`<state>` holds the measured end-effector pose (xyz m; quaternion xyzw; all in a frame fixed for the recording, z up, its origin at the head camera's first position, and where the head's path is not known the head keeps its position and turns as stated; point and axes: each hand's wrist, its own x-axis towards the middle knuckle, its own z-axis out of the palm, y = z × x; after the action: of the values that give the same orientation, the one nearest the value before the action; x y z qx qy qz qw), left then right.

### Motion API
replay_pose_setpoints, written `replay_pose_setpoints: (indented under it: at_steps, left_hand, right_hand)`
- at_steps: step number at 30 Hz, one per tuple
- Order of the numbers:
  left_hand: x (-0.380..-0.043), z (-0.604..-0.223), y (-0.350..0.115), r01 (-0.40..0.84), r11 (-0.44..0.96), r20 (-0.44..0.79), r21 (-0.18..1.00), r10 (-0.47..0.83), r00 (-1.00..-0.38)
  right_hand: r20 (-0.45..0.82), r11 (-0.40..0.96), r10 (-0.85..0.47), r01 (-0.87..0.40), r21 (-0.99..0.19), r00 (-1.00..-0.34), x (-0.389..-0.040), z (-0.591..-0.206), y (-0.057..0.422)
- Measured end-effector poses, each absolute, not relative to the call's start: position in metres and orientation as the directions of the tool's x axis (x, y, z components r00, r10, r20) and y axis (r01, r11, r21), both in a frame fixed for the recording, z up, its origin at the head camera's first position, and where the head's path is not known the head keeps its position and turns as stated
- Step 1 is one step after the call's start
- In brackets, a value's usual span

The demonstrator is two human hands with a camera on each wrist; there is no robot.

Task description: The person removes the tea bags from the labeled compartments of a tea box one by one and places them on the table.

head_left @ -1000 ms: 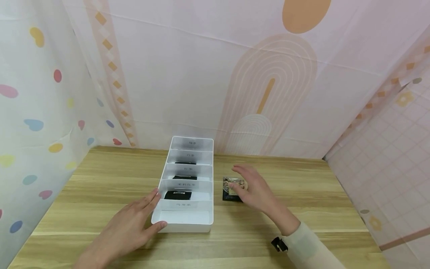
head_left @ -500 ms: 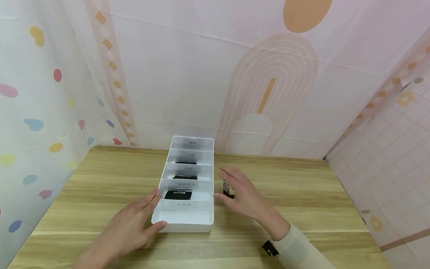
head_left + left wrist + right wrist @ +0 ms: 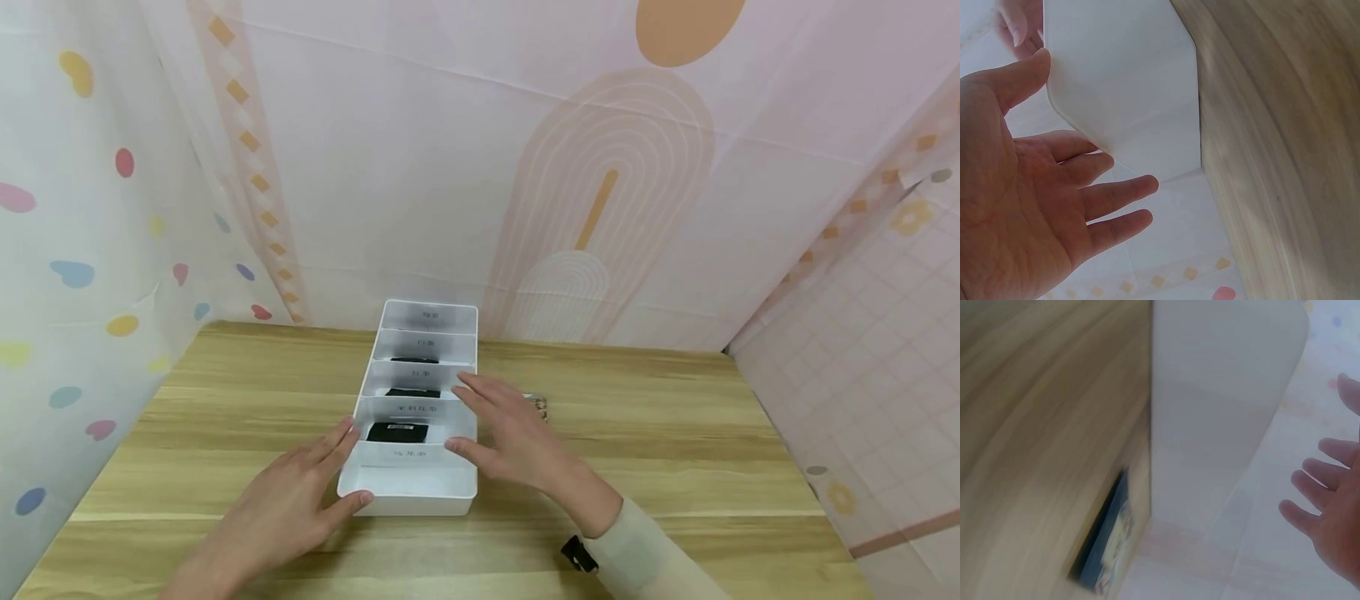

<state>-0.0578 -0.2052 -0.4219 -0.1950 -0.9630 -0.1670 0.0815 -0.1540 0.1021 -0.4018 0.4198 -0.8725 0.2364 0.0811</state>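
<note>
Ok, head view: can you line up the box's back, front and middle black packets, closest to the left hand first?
1. Front black packet, second compartment from the near end.
2. Middle black packet, third compartment.
3. Back black packet, fourth compartment, only a strip showing.

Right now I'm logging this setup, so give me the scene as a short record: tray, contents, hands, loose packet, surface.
tray: white, five compartments in a row
contents: black packets showing in the three middle compartments
left hand: at the tray's near-left corner, thumb at its rim
right hand: fingertips over the tray's right edge, holding nothing
surface: wood-grain table
loose packet: dark with patterned front, on the table right of the tray
</note>
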Motion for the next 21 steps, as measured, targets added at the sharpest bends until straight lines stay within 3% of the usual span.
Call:
replay_pose_setpoints:
  at_steps: [5, 21]
  left_hand:
    - [-0.058, -0.422, -0.205, 0.412, 0.866, 0.231, 0.283, 0.356, -0.906]
    - [-0.058, -0.423, -0.206, 0.418, 0.862, 0.227, 0.286, 0.363, -0.904]
  right_hand:
    - [0.387, 0.492, -0.71, -0.808, -0.324, -0.588, -0.152, -0.4, 0.085]
    - [0.215, 0.537, -0.756, -0.774, -0.335, -0.618, -0.14, -0.407, 0.054]
